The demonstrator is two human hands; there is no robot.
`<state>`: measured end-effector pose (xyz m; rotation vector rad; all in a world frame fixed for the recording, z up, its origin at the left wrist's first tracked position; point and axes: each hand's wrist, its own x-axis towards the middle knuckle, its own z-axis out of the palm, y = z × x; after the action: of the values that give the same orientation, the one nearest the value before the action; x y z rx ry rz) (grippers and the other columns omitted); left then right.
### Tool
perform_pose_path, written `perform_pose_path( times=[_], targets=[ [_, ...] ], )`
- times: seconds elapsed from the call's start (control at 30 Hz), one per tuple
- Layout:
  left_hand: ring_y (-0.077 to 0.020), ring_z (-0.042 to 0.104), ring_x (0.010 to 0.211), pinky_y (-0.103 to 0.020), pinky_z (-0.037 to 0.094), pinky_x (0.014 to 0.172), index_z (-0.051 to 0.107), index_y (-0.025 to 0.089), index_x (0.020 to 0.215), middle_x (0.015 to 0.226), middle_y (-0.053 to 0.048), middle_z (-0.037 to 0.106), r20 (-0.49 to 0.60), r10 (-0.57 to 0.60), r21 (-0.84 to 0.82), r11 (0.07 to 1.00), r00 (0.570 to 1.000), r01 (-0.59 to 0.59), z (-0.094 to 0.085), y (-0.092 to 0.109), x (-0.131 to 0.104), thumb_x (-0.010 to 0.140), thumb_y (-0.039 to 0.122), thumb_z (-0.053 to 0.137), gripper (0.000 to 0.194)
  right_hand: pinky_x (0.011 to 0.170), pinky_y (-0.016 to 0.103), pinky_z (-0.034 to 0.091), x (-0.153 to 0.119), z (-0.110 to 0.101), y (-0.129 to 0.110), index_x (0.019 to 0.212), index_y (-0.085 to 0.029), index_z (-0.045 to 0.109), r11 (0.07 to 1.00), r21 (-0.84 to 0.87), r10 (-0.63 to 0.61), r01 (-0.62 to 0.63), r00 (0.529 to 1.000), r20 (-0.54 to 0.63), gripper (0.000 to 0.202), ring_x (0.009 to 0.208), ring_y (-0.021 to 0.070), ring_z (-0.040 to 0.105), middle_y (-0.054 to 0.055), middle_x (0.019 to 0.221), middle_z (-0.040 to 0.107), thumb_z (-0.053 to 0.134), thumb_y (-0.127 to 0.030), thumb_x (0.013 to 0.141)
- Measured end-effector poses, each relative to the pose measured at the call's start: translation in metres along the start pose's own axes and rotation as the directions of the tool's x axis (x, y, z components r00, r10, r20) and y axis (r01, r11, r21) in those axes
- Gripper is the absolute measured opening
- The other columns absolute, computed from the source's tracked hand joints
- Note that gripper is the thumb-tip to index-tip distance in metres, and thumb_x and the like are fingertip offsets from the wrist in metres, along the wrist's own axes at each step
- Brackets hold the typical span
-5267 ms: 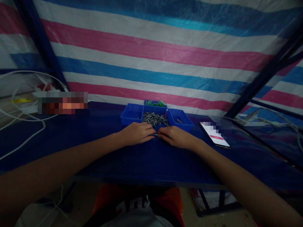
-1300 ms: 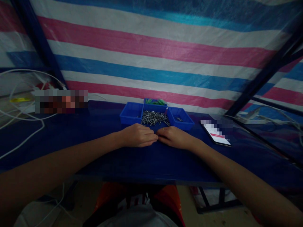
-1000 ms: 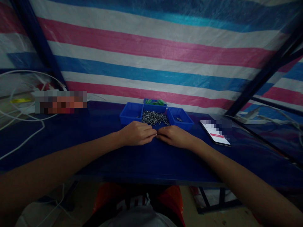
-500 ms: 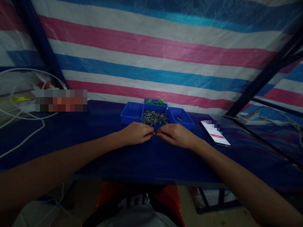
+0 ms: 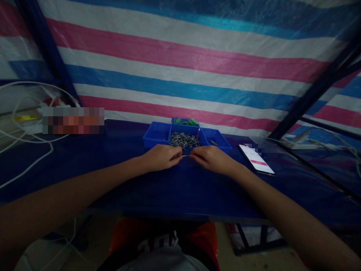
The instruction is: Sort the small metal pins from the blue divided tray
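My left hand (image 5: 163,157) is closed in a pinch at one end of a thin silvery metal piece (image 5: 185,156). At its other end, my right hand (image 5: 210,158) is pinched shut too. The piece lies roughly level across the small gap between my fingertips; its exact kind is too small to make out, and its ends are hidden by the fingers. Just beyond my hands is a heap of small, slim metal parts (image 5: 184,140), with blue plastic bins around it.
A left bin (image 5: 149,142), a right bin (image 5: 222,145) with a few small parts, and a back bin (image 5: 186,128) with green items stand on the blue table (image 5: 169,195). A lit phone (image 5: 256,160) lies at right. White cables (image 5: 42,154) run along the left.
My fingertips have drawn slightly apart. The metal piece, seen before as a small shiny spot, now shows as a thin length between both hands.
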<state>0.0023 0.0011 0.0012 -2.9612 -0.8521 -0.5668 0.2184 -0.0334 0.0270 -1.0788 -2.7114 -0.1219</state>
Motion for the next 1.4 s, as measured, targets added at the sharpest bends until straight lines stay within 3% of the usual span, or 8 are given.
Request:
perform_pose_path(
  times=[0.13,0.5,1.4],
  targets=[
    [-0.0089,0.055,0.062,-0.019,0.036,0.057,0.052,0.017,0.085,0.069,0.003,0.058,-0.029,0.009,-0.038,0.999,1.0,-0.01,-0.0026,0.0033,-0.0003,0.087,0.029,0.046,0.014,0.06,0.025,0.033,0.0016,0.0046,0.0008,0.084,-0.014,0.058,1.0,0.026,0.01,-0.011,0.998,0.054,0.02,0.064,0.0121,0.054,0.004,0.074,0.062,0.041,-0.023,0.09],
    [-0.0084,0.056,0.064,-0.018,0.039,0.061,0.056,0.016,0.093,0.076,0.0,0.062,-0.075,0.227,-0.099,0.967,0.971,-0.233,-0.0043,0.0074,-0.0011,0.088,0.027,0.044,0.017,0.058,0.023,0.032,0.0013,0.0055,-0.0068,0.085,-0.013,0.056,0.998,0.062,-0.038,0.032,0.994,0.101,0.019,0.062,0.0108,0.052,0.004,0.074,0.06,0.041,-0.022,0.091],
    [-0.0098,0.06,0.069,-0.02,0.045,0.065,0.054,0.014,0.116,0.083,-0.003,0.067,-0.079,0.292,-0.051,0.954,0.953,-0.296,-0.0062,0.0069,-0.0032,0.086,0.025,0.048,0.033,0.058,0.024,0.03,0.0006,0.0067,-0.0041,0.087,-0.015,0.052,0.997,0.08,-0.005,-0.003,0.995,0.104,0.016,0.06,0.0113,0.05,0.003,0.071,0.058,0.038,-0.021,0.091]
  ],
)
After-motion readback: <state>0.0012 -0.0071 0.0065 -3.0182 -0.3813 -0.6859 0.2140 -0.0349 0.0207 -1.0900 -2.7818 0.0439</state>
